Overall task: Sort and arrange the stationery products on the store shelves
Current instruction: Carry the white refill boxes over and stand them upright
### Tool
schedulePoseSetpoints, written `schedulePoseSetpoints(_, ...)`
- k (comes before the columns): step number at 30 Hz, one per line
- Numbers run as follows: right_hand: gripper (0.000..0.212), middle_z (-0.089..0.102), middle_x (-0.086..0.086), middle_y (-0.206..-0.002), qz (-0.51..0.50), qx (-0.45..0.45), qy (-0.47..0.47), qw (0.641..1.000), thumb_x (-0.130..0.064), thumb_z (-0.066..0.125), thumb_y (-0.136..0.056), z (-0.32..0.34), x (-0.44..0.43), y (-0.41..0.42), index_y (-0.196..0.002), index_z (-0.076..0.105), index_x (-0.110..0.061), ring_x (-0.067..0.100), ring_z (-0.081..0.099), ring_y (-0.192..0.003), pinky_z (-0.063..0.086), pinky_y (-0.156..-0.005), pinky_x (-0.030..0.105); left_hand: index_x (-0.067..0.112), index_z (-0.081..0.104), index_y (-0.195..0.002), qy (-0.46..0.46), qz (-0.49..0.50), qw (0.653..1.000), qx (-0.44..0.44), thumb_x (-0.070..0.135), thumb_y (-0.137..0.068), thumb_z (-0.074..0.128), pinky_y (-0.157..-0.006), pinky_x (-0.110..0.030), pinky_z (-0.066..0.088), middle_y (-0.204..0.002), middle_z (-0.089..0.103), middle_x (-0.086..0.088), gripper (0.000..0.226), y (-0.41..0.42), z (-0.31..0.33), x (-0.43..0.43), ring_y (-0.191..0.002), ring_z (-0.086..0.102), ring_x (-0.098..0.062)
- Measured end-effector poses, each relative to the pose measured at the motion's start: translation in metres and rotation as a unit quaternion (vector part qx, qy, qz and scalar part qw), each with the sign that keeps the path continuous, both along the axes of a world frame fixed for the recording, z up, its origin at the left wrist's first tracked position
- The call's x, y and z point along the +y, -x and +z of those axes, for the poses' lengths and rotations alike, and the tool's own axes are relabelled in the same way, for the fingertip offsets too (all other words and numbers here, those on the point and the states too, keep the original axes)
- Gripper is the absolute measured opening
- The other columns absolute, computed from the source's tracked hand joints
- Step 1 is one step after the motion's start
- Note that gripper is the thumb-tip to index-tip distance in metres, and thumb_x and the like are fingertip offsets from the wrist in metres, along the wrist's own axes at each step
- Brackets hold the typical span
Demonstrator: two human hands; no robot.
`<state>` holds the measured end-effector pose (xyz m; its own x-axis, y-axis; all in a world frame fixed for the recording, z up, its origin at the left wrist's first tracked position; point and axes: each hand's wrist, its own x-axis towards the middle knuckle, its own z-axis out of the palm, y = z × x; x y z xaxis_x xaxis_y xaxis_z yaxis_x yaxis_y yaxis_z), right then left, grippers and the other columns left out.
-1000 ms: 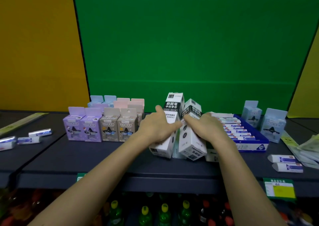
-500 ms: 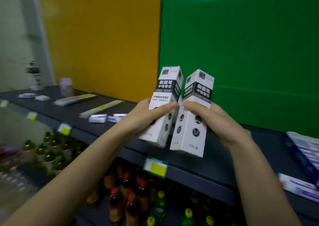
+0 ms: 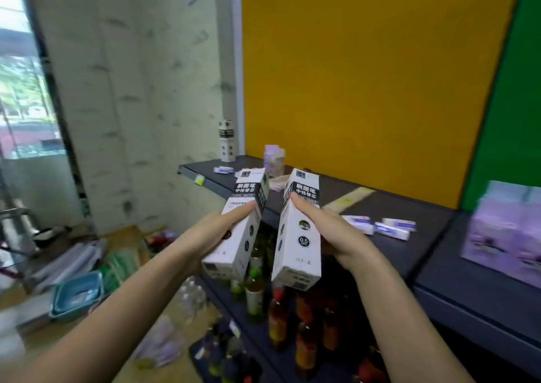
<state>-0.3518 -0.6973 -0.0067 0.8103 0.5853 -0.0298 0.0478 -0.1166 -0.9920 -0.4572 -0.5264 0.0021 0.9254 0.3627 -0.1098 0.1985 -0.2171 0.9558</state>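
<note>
Head view: above the dark shelf [image 3: 433,254], two tall white refill boxes are held side by side, apart. The right box [image 3: 298,236], marked 0.5, is clasped by the right hand [image 3: 333,233]; the left box [image 3: 243,230], tilted rightward, is clasped by the left hand [image 3: 210,233]. Each bears a black label band.

One head-worn wide-angle view looks forward and slightly down along the shelf [image 3: 380,207], which runs from 4 o'clock up toward 12. Both hands [image 3: 210,236] sit close, at frame centre, forearms entering from 7 and 5 o'clock. The yellow wall [image 3: 366,75] fills 1 o'clock, the floor [image 3: 87,265] lies at 8, farther off. Edges are blurred.
</note>
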Motion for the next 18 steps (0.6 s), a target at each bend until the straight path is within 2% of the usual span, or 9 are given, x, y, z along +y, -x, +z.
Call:
schedulePoseSetpoints(3,0.037,0.074,-0.003,-0.066,0.033,0.007,0.005,0.999,-0.056,0.058,-0.079,0.0,0.066,-0.011,-0.078,0.068,-0.02,0.018,0.068,-0.072,0.048,-0.083,0.032,0.008,0.065,-0.095,0.025,0.013,1.0,0.01,0.068,-0.053,0.066,-0.074,-0.042,0.048,-0.085,0.063,-0.021,0.073,0.004,-0.003,0.067,-0.068,0.06,-0.031)
schedulePoseSetpoints(6,0.035,0.073,-0.004,-0.064,0.042,0.005,0.013,0.999,-0.057,0.058,-0.079,0.006,0.123,-0.022,-0.073,0.067,-0.023,0.019,0.068,-0.074,0.047,-0.085,0.033,0.009,0.068,-0.094,0.05,0.024,0.998,0.007,0.062,-0.066,0.066,-0.086,-0.049,0.046,-0.091,0.063,-0.03,0.06,-0.003,-0.001,0.121,-0.076,0.061,-0.034)
schedulePoseSetpoints(9,0.033,0.071,-0.008,-0.058,0.036,-0.006,0.012,0.999,-0.056,0.059,-0.079,0.014,0.173,-0.041,-0.069,0.065,-0.025,0.016,0.067,-0.072,0.046,-0.082,0.03,0.015,0.073,-0.081,0.062,0.03,0.998,-0.008,0.06,-0.072,0.061,-0.08,-0.045,0.046,-0.096,0.063,-0.028,0.048,-0.023,0.003,0.167,-0.074,0.06,-0.033)
schedulePoseSetpoints(12,0.032,0.067,-0.008,-0.052,0.028,-0.016,0.024,0.999,-0.054,0.057,-0.082,0.018,0.217,-0.07,-0.069,0.059,-0.024,0.011,0.066,-0.06,0.047,-0.064,0.018,0.011,0.066,-0.098,0.072,0.025,0.997,-0.01,0.062,-0.071,0.06,-0.085,-0.045,0.045,-0.106,0.063,-0.023,0.058,-0.053,0.002,0.208,-0.086,0.06,-0.036)
schedulePoseSetpoints(13,0.036,0.067,-0.006,-0.056,0.025,-0.02,0.035,0.999,-0.057,0.056,-0.08,0.02,0.231,-0.077,-0.071,0.058,-0.023,0.014,0.065,-0.064,0.044,-0.066,0.02,0.011,0.065,-0.1,0.077,0.022,0.997,-0.009,0.063,-0.069,0.06,-0.084,-0.044,0.047,-0.106,0.064,-0.022,0.06,-0.064,0.001,0.222,-0.085,0.061,-0.035)
schedulePoseSetpoints(16,0.058,0.07,0.002,-0.077,-0.001,-0.044,0.055,0.998,-0.071,0.059,-0.064,0.022,0.271,-0.106,-0.09,0.062,-0.019,0.024,0.063,-0.084,0.038,-0.073,0.031,0.011,0.064,-0.108,0.085,0.019,0.996,-0.013,0.059,-0.077,0.056,-0.069,-0.034,0.052,-0.103,0.068,-0.02,0.057,-0.101,0.0,0.258,-0.069,0.065,-0.028)
schedulePoseSetpoints(17,0.059,0.071,0.002,-0.079,-0.011,-0.048,0.057,0.997,-0.07,0.06,-0.063,0.024,0.282,-0.115,-0.091,0.063,-0.018,0.024,0.065,-0.086,0.039,-0.073,0.03,0.012,0.064,-0.108,0.087,0.014,0.996,-0.019,0.057,-0.079,0.056,-0.067,-0.033,0.052,-0.103,0.07,-0.019,0.054,-0.116,0.0,0.27,-0.068,0.066,-0.026)
schedulePoseSetpoints(18,0.051,0.072,0.001,-0.075,-0.016,-0.051,0.052,0.997,-0.065,0.061,-0.068,0.027,0.295,-0.128,-0.086,0.064,-0.018,0.022,0.066,-0.083,0.041,-0.071,0.027,0.014,0.065,-0.106,0.092,0.006,0.995,-0.029,0.055,-0.08,0.056,-0.066,-0.032,0.053,-0.102,0.072,-0.016,0.049,-0.131,0.002,0.282,-0.067,0.067,-0.025)
